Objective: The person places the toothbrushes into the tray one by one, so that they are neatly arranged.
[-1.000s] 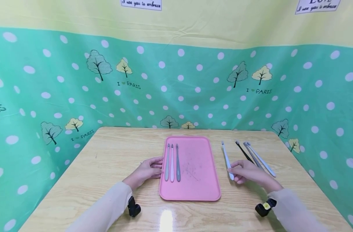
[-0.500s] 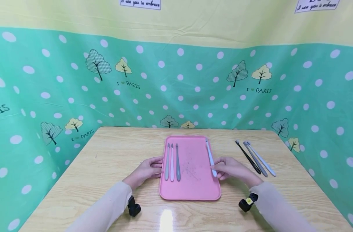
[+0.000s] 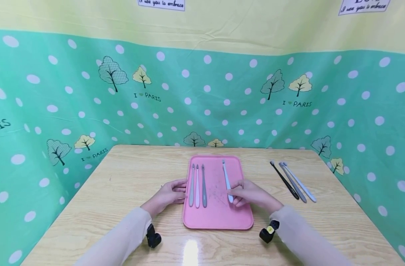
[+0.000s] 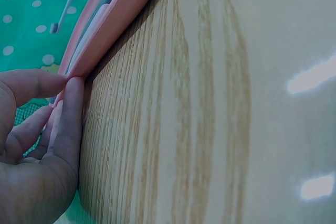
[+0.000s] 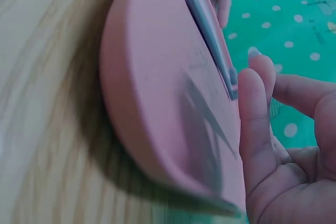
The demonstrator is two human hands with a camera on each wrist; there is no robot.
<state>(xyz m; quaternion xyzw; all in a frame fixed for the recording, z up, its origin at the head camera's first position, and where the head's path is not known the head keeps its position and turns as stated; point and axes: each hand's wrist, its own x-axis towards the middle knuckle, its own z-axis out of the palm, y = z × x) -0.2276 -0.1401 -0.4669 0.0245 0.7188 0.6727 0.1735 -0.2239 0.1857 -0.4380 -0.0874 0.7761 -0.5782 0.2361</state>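
Observation:
My right hand (image 3: 250, 194) pinches a light blue toothbrush (image 3: 226, 177) near its handle end, over the right half of a pink tray (image 3: 219, 221). The toothbrush's head points to the far side; in the left wrist view the brush (image 4: 67, 4) shows above the tray. Along the tray's left side lie a grey-green toothbrush (image 3: 191, 186), a pink toothbrush (image 3: 197, 188) and a dark grey toothbrush (image 3: 204, 188), roughly parallel. My left hand (image 3: 169, 195) grips the tray's left rim between thumb and fingers.
To the right of the tray, a black toothbrush (image 3: 285, 181), a grey toothbrush (image 3: 293, 183) and a pale blue toothbrush (image 3: 300, 183) lie close together on the wooden table (image 3: 136, 166). A polka-dot curtain (image 3: 176, 92) hangs behind the table.
My right hand has carried the light blue toothbrush leftward from the table beside the tray, across the right rim, to above the tray. The left hand stays at the rim.

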